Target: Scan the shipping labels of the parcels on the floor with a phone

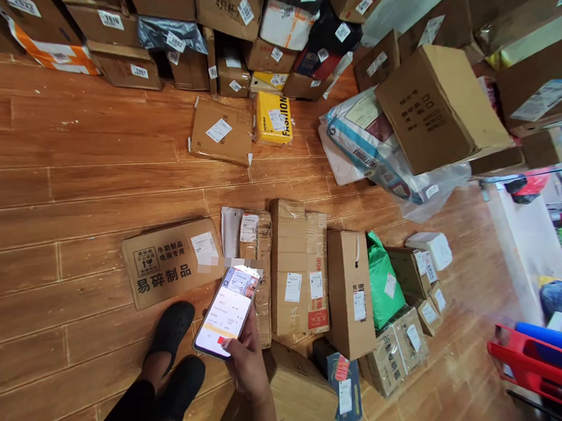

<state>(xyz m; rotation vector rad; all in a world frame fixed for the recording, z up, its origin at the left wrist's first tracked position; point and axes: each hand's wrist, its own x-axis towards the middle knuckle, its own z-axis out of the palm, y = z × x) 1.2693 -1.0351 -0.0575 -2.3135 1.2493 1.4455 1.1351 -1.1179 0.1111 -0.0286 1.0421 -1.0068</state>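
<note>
My right hand (248, 362) holds a smartphone (227, 310) with its lit screen facing up, low in the middle of the view. My left hand is out of sight. Below the phone a row of parcels lies on the wooden floor: a flat carton with printed characters (169, 268), a taped brown box (298, 267), a tall carton (351, 294) and a green bag (383, 282). My feet in black clogs (175, 351) stand beside the flat carton.
Numbered cartons are stacked along the far wall (131, 10). A large box (440, 106) leans on plastic-wrapped bags (368, 146) at the right. A yellow parcel (273, 118) and a flat carton (222, 131) lie apart. A red cart (532, 363) stands at the right edge.
</note>
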